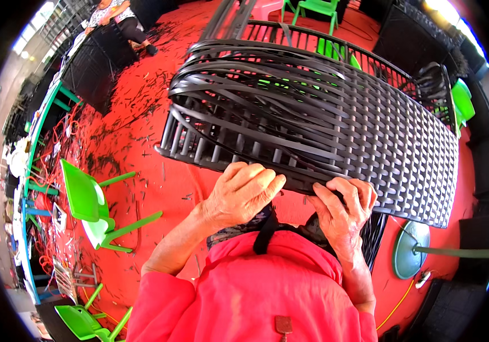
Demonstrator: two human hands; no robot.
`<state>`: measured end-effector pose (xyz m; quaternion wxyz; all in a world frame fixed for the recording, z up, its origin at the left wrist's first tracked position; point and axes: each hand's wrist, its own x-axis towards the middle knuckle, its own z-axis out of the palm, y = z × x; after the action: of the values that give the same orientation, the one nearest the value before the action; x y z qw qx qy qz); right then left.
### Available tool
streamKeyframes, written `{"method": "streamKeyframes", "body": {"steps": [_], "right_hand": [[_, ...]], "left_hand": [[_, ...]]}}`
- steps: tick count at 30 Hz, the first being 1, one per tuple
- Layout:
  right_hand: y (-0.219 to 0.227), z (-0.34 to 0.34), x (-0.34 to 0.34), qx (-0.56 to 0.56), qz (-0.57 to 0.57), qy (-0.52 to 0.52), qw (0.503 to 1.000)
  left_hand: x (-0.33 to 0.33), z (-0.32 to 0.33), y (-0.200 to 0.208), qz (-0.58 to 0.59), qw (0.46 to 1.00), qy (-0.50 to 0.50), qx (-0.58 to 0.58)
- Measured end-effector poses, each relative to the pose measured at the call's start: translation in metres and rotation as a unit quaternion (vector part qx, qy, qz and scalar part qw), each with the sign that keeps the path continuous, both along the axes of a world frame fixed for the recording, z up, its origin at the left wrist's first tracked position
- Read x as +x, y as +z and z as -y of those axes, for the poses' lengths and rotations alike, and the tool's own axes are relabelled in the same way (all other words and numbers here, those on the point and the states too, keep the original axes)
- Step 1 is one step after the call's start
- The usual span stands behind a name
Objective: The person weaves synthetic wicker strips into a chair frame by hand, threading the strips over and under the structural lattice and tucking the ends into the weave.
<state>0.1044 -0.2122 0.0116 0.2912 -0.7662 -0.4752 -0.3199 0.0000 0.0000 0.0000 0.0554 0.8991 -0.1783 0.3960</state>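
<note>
Our left hand (243, 192) and right hand (344, 205) grip the frame (297, 183), seemingly to steady it, with loose strips (256, 74) looping just beyond.

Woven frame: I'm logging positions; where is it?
The woven frame spans the head view's centre and right, its near edge touching the left hand and right hand.

One woven panel (395, 137) at two o'clock; one set of left fingers (256, 183), one of right fingers (351, 196); two green chairs (78, 194) (76, 322) between seven and nine; one round base (404, 251) at four; one seated person (129, 27) at eleven; part-hidden chairs (319, 7) at one, uncountable.
</note>
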Motion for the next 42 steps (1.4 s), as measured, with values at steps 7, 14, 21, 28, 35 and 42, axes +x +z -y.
{"method": "streamKeyframes", "body": {"steps": [7, 14, 21, 28, 35, 42], "right_hand": [[0.001, 0.006, 0.002, -0.067, 0.018, -0.013, 0.998], [0.002, -0.001, 0.004, -0.076, 0.029, 0.015, 0.997], [-0.003, 0.012, 0.012, -0.086, 0.029, 0.036, 0.995], [-0.006, 0.017, 0.025, -0.088, 0.120, 0.024, 0.989], [-0.010, 0.030, 0.033, -0.110, 0.094, 0.011, 0.989], [-0.008, 0.030, 0.031, -0.114, 0.083, -0.003, 0.990]], "left_hand": [[-0.002, 0.012, 0.011, 0.012, 1.000, 0.007, 0.016], [-0.009, 0.009, 0.012, 0.023, 0.992, 0.037, 0.120], [-0.024, -0.007, -0.008, 0.142, 0.985, 0.068, -0.070], [-0.067, -0.051, -0.057, 0.139, 0.799, 0.149, -0.566], [-0.057, -0.092, -0.062, 0.038, 0.762, 0.064, -0.644], [-0.051, -0.110, -0.034, 0.079, 0.576, -0.312, -0.751]]}}
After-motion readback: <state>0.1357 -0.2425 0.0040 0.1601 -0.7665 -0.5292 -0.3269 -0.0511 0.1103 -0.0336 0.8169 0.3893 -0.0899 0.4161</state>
